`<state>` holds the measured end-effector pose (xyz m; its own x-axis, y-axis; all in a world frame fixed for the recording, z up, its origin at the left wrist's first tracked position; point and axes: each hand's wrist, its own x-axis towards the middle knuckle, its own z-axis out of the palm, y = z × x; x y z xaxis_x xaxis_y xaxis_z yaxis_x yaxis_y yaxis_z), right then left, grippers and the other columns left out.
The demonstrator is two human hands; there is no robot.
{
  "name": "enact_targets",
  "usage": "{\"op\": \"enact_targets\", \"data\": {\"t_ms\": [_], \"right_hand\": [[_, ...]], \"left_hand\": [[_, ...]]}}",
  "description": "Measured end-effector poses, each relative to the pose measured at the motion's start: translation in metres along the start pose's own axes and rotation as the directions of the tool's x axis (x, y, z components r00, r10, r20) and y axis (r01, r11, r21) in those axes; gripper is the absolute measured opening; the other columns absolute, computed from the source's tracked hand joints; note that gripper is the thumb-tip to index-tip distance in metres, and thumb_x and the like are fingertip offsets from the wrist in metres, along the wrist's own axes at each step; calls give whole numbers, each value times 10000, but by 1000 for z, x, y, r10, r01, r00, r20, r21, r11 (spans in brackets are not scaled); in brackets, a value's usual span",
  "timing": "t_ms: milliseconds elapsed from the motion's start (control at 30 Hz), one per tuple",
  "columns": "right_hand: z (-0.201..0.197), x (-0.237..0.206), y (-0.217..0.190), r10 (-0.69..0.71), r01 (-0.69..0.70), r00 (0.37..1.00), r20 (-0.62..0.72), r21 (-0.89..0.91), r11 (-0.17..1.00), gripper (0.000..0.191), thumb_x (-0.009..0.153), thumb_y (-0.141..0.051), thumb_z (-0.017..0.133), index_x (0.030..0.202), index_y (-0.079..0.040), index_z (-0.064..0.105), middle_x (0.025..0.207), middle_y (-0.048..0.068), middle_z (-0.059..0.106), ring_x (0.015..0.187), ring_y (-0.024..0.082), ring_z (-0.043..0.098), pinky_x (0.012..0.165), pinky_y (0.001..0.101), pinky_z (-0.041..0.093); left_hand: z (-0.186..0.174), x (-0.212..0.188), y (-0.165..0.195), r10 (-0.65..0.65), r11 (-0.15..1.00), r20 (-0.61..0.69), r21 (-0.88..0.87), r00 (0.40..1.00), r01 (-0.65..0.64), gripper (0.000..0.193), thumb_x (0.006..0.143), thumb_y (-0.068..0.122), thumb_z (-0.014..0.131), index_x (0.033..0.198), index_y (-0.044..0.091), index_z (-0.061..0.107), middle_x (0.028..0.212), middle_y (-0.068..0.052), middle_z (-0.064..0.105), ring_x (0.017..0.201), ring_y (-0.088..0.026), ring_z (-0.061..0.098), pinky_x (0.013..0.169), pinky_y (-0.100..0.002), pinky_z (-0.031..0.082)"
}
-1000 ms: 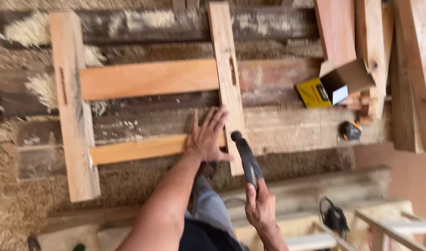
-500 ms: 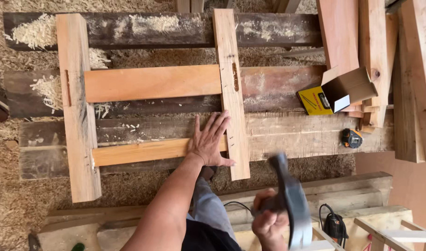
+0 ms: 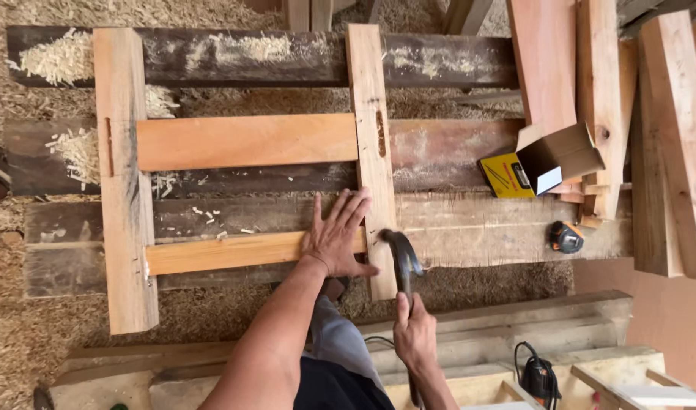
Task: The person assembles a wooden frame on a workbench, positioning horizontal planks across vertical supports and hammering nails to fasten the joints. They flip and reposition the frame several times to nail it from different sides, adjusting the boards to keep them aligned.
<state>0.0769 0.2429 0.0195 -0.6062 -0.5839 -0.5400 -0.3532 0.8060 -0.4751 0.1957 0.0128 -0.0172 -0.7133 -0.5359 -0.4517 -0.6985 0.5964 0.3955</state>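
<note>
Left hand [image 3: 336, 239] lies open, flat on the pale rectangular wooden frame [image 3: 245, 252]. Right hand [image 3: 414, 334], just beside, grips a dark steel claw hammer [image 3: 401, 254] low on its handle; head-heavy, rigid.

My left hand [image 3: 336, 239] lies flat on the lower crosspiece [image 3: 226, 252], right where it meets the right upright [image 3: 372, 152]. My right hand [image 3: 414, 334] is nearer to me, gripping the hammer [image 3: 402, 262], whose head sits against that upright's right edge just beside my left fingers [image 3: 348, 209]. The upper crosspiece [image 3: 245, 141] runs farther from me, between the left upright [image 3: 124, 182] and the right one. The whole frame rests on dark planks [image 3: 454, 61] laid crosswise. To the right, an open box [image 3: 557, 158] sits behind a tape measure [image 3: 565, 237]. A power tool [image 3: 540, 377] lies close by my right side.
</note>
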Motion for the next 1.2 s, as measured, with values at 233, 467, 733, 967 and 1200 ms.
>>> {"op": "enact_targets", "data": {"t_ms": [233, 467, 733, 967, 1200], "right_hand": [[3, 4, 16, -249, 255, 963, -106, 37, 966, 368, 979, -370, 545, 1075, -34, 661, 649, 208, 650, 550, 353, 648, 543, 462, 509], [0, 8, -10, -148, 162, 985, -93, 170, 972, 397, 992, -374, 479, 1103, -17, 611, 596, 168, 662, 503, 277, 670, 497, 437, 520], [13, 7, -34, -62, 66, 997, -44, 73, 995, 407, 1031, -402, 507, 1053, -32, 675, 611, 141, 641, 525, 206, 592, 501, 381, 481], [78, -19, -109, -284, 192, 952, 115, 498, 846, 244, 1034, -280, 509, 987, -55, 592, 551, 35, 495, 419, 115, 434, 381, 302, 335], [147, -48, -193, -705, 590, 672, 227, 411, 695, 292, 1096, -250, 499, 898, -39, 539, 563, 16, 563, 459, 99, 489, 424, 283, 390]], "left_hand": [[-4, -3, 6, 9, 1000, 15, 23, 1000, -9, 1513, 524, 956, 665, 1625, 155, 6, 1723, -40, -59, 1585, -287, -22, 1203, -704, -76], [-10, -10, 3, 17, 999, -27, 28, 999, -17, 1510, 535, 961, 649, 1630, 146, 3, 1722, -45, -85, 1591, -283, -29, 1229, -657, -66], [-3, -21, -18, 62, 995, -188, -62, 980, -75, 1360, 658, 909, 613, 1642, 119, 103, 1735, -96, 65, 1593, -301, 47, 1249, -599, -2], [15, -115, -141, -496, 768, -665, -636, 558, -75, 1022, 903, 874, 335, 1599, 126, 343, 1627, -124, 422, 1515, -267, 413, 1053, -518, 398], [13, -250, -218, -931, 327, -358, -729, 72, 602, 1354, 646, 853, 677, 1570, 20, 145, 1626, -246, 246, 1523, -389, 148, 1176, -685, -1]]}}
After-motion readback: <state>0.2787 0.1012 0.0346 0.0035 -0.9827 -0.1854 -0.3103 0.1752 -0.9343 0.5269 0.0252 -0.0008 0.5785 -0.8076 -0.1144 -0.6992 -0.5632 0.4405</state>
